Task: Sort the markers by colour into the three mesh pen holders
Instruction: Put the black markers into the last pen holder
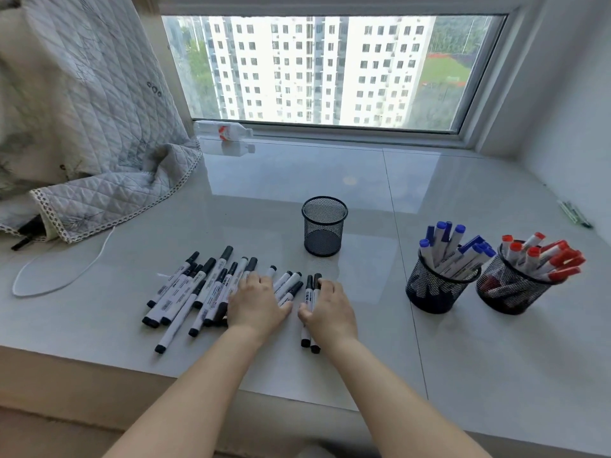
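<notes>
Several black-capped markers (195, 292) lie loose on the glossy sill, left of centre. My left hand (256, 300) lies on the right part of that pile, fingers over a few markers. My right hand (329, 307) curls round two black markers (309, 325) lying side by side; their ends stick out above and below it. An empty black mesh holder (324, 226) stands just behind the hands. To the right, one mesh holder (436, 282) is filled with blue-capped markers and another (515, 285) with red-capped markers.
A quilted cloth (86, 143) hangs over the left end of the sill, with a white cable (59, 276) looping out below it. A plastic bottle (224, 130) lies along the window frame. A few pens (575, 216) lie at the far right wall.
</notes>
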